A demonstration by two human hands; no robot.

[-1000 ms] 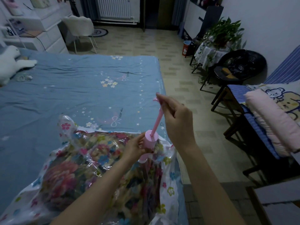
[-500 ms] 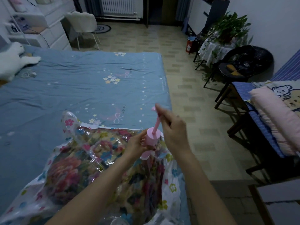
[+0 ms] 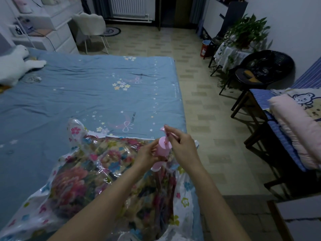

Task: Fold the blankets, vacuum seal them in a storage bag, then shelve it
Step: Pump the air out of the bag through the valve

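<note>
Bed (image 3: 86, 87) carries the bag (image 3: 83, 185) with the blanket (image 3: 69, 188) inside. Left hand (image 3: 147, 153) grips the pump (image 3: 163, 150) barrel; right hand (image 3: 180, 145) pinches its handle. Best to keep the barrel square on the valve and stroke fully.

Dim room; tiled floor (image 3: 199, 94); white chair (image 3: 90, 26); radiator (image 3: 128, 6); potted plant (image 3: 246, 30).

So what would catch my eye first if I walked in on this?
Probably the two hands at the near edge of the blue bed: the left hand grips a pink pump while the right hand pinches its handle. Under them lies a clear flowered storage bag stuffed with a floral blanket.
</note>
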